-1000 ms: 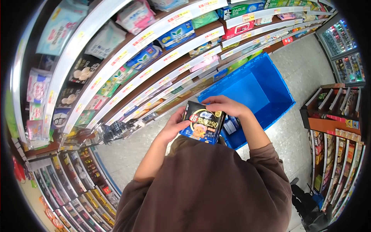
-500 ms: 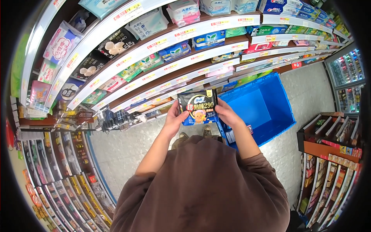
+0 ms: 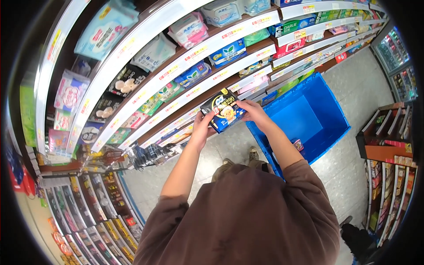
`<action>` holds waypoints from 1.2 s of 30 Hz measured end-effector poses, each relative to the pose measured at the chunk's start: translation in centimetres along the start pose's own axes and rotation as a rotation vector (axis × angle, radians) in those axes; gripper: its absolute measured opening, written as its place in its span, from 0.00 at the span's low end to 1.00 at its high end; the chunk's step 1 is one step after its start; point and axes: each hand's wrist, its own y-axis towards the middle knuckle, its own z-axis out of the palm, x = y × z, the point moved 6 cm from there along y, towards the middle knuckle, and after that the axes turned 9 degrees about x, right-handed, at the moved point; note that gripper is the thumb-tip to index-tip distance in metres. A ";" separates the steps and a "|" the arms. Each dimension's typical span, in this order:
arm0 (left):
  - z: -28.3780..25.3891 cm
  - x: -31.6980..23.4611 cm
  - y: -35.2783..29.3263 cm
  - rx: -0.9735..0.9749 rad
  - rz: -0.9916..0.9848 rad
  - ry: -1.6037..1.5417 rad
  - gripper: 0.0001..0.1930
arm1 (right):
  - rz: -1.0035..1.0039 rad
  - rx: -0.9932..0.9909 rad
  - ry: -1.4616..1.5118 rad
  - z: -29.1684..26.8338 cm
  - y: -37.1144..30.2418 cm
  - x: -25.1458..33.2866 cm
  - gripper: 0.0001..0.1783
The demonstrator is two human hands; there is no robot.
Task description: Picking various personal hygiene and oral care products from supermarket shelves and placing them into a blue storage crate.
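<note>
Both hands hold a black and blue pack of sanitary pads [image 3: 228, 115] with a cartoon bear on its front. My left hand [image 3: 201, 130] grips its left side, with the thumb lying on the front. On the right edge, my right hand [image 3: 256, 115] closes round the upper corner. The pack is tilted, its right end higher than its left, in front of the shelves. Just right of my right forearm stands a blue plastic crate [image 3: 324, 112] on the floor, with a small packet [image 3: 298, 145] near its close side.
Shelves [image 3: 194, 57] of pad packs and toothpaste boxes curve across the far side. More stocked shelving [image 3: 84, 207] stands at the lower left, and a snack rack [image 3: 388, 176] at the right. A glass-door fridge [image 3: 393, 57] is beyond. Something dark [image 3: 358, 240] is on the floor at lower right.
The pack has turned counterclockwise, its right end rising, and both hands moved with it. The view has also swung, and a dark shape now shows at the lower right.
</note>
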 end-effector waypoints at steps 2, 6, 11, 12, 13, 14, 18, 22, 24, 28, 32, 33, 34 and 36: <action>0.1 -0.5 1.2 -0.017 -0.011 0.035 0.24 | -0.055 -0.013 0.036 -0.5 1.2 -0.3 0.30; -0.1 -0.4 3.5 0.012 -0.040 0.086 0.25 | -0.106 -0.093 0.044 -2.2 3.9 -1.5 0.31; 1.0 -0.1 4.9 0.025 -0.125 0.130 0.27 | -0.060 -0.196 0.061 -3.0 5.1 -1.9 0.34; 0.8 0.1 5.3 0.007 -0.120 0.131 0.27 | -0.058 -0.200 0.073 -3.4 6.2 -2.7 0.33; 0.7 0.3 5.8 0.014 -0.125 0.139 0.27 | -0.059 -0.207 0.083 -3.7 7.3 -3.6 0.33; 0.6 0.2 6.6 0.044 -0.067 0.155 0.26 | -0.195 -0.281 0.086 -4.2 8.3 -3.7 0.33; -0.5 1.6 8.7 0.100 0.032 -0.001 0.23 | -0.484 -0.430 0.064 -3.0 7.6 -1.6 0.32; -1.2 2.6 10.0 0.082 0.023 -0.118 0.22 | -0.634 -0.590 -0.148 -2.2 7.9 -0.5 0.23; -1.9 2.7 10.7 0.055 0.029 -0.130 0.24 | -0.722 -0.553 -0.169 -1.5 8.3 0.3 0.22; -3.7 2.6 12.4 0.112 0.004 -0.270 0.21 | -0.720 -0.478 -0.368 -0.2 9.5 1.3 0.27; -6.4 2.9 15.0 0.123 0.062 -0.272 0.17 | -0.760 -0.565 -0.544 1.2 7.8 1.6 0.26; -6.3 2.9 15.6 0.125 0.056 -0.275 0.17 | -0.753 -0.567 -0.547 1.0 7.1 0.7 0.26; -6.4 2.5 15.9 0.091 0.086 -0.199 0.16 | -0.722 -0.543 -0.530 0.8 6.4 -0.7 0.22; -6.1 1.8 16.6 0.028 0.120 -0.141 0.16 | -0.649 -0.538 -0.504 0.2 4.5 -3.8 0.15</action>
